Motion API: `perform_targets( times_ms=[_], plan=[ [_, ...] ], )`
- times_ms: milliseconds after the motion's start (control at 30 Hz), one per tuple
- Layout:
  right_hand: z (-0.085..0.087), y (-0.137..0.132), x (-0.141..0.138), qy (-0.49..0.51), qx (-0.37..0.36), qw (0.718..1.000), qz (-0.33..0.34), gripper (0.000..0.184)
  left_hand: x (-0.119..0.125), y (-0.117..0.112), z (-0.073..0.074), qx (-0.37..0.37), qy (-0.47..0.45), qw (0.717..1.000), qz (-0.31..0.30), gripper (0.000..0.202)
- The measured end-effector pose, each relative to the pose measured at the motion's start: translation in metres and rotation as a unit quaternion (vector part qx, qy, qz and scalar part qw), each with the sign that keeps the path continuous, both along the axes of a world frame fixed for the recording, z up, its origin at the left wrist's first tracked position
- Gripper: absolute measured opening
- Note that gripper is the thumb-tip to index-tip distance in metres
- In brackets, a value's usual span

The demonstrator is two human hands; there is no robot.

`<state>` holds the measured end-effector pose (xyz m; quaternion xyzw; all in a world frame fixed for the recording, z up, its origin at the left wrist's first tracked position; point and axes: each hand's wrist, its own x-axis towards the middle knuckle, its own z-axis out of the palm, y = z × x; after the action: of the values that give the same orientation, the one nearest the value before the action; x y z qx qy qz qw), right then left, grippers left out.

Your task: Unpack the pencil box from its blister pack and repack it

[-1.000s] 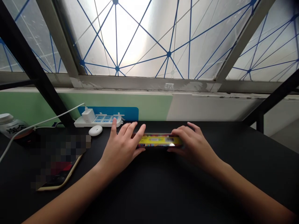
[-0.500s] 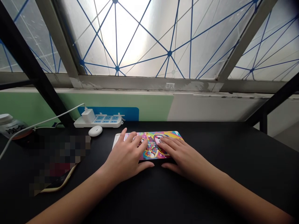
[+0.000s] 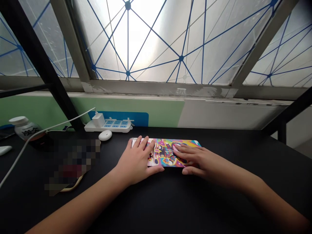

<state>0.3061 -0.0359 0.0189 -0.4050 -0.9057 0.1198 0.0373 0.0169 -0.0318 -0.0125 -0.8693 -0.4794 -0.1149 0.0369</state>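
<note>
A flat, brightly printed box [image 3: 165,152] in pink, yellow and blue lies face up on the black table [image 3: 170,198]. My left hand [image 3: 137,161] rests flat on the box's left part, fingers stretched out and spread. My right hand [image 3: 195,157] lies flat on its right part, fingers extended across the picture. Neither hand grips anything.
A white power strip [image 3: 109,125] with a plugged charger and a white cable [image 3: 36,136] sits by the wall. A small white oval case [image 3: 105,135] lies before it. A capped bottle [image 3: 25,128] stands far left. A blurred patch over a phone-like object [image 3: 70,159] lies left.
The box, held on its edge between both hands a second ago, has been laid flat face up. Both hands now rest on top of it.
</note>
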Motion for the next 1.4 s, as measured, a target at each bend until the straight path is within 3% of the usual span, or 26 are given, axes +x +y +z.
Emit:
perform_targets(
  times_ms=[200, 300, 367, 433, 567, 667, 833, 900, 967, 1067, 1200, 1400],
  plan=[
    [0.012, 0.007, 0.024, 0.012, -0.022, 0.998, -0.052, 0.043, 0.0, -0.002, 0.002, -0.024, -0.009, 1.0, 0.013, 0.1],
    [0.011, 0.01, 0.025, 0.005, 0.008, 0.998, -0.057, 0.034, -0.001, -0.002, 0.002, -0.03, -0.012, 0.999, 0.015, 0.1],
    [0.005, 0.01, 0.016, 0.006, 0.072, 0.995, -0.066, 0.041, -0.002, -0.001, 0.002, -0.029, -0.009, 0.999, 0.017, 0.099],
    [-0.005, 0.007, -0.001, 0.005, 0.121, 0.99, -0.066, 0.06, -0.003, 0.001, 0.001, -0.027, -0.005, 0.999, 0.018, 0.099],
    [-0.025, 0.0, -0.031, -0.001, 0.096, 0.995, -0.02, 0.082, -0.004, 0.004, -0.001, -0.025, -0.006, 0.999, 0.02, 0.098],
    [-0.026, 0.0, -0.024, -0.007, 0.065, 0.998, -0.018, 0.079, -0.005, 0.005, 0.0, -0.028, -0.012, 0.999, 0.022, 0.099],
    [-0.002, 0.013, 0.023, -0.027, 0.014, 0.998, -0.058, 0.059, -0.007, 0.007, 0.003, -0.049, -0.017, 0.998, 0.017, 0.101],
    [0.005, 0.016, 0.029, -0.042, 0.013, 0.997, -0.068, 0.053, -0.008, 0.008, 0.002, -0.049, -0.016, 0.999, 0.014, 0.1],
    [0.004, 0.015, 0.022, -0.037, 0.054, 0.995, -0.072, 0.052, -0.009, 0.01, 0.001, -0.037, -0.015, 0.999, 0.011, 0.097],
    [-0.01, 0.009, -0.006, -0.014, 0.114, 0.991, -0.065, 0.067, -0.012, 0.011, 0.0, -0.019, -0.01, 1.0, 0.009, 0.092],
    [-0.029, 0.005, -0.031, -0.012, 0.105, 0.994, -0.036, 0.08, -0.015, 0.012, 0.001, -0.021, -0.006, 1.0, 0.01, 0.087],
    [-0.025, 0.014, -0.006, 0.001, 0.076, 0.996, -0.052, 0.068, -0.021, 0.017, 0.006, -0.034, -0.02, 0.999, 0.029, 0.061]
  ],
)
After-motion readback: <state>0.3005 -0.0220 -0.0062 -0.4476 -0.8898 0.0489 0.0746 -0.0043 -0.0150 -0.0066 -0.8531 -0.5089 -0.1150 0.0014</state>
